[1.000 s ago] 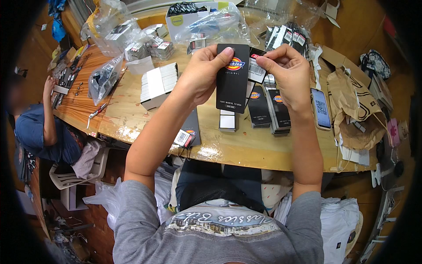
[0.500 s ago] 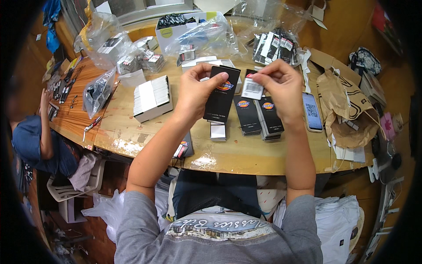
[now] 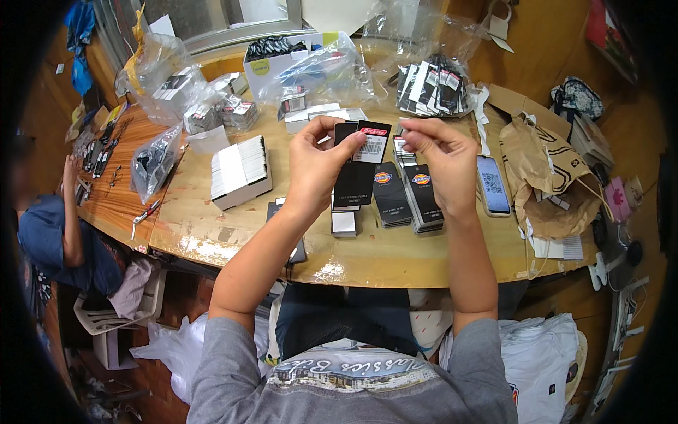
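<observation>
My left hand [image 3: 318, 152] is closed on a long black hang tag [image 3: 353, 185], held upright above the table. A smaller barcode tag [image 3: 372, 147] with a red band lies over its upper part, under my left thumb. To the right, my right hand [image 3: 450, 152] is raised with thumb and fingertips pinched; whatever may be between them is too small to make out. Below the hands lie two stacks of black tags, a left stack [image 3: 392, 201] and a right stack [image 3: 424, 194]. A small pile of white cards [image 3: 344, 224] sits beneath the held tag.
A box of white cards [image 3: 241, 173] stands left; a phone [image 3: 493, 185] and a torn paper bag [image 3: 547, 201] lie right. Bagged tags [image 3: 432, 88] and an open white carton [image 3: 272, 76] are at the back. Another person [image 3: 60, 233] sits far left.
The barcode tag has passed from my right hand onto the black hang tag, under my left thumb. My right hand stays raised, pinched, slightly lower. The view has shifted a little.
</observation>
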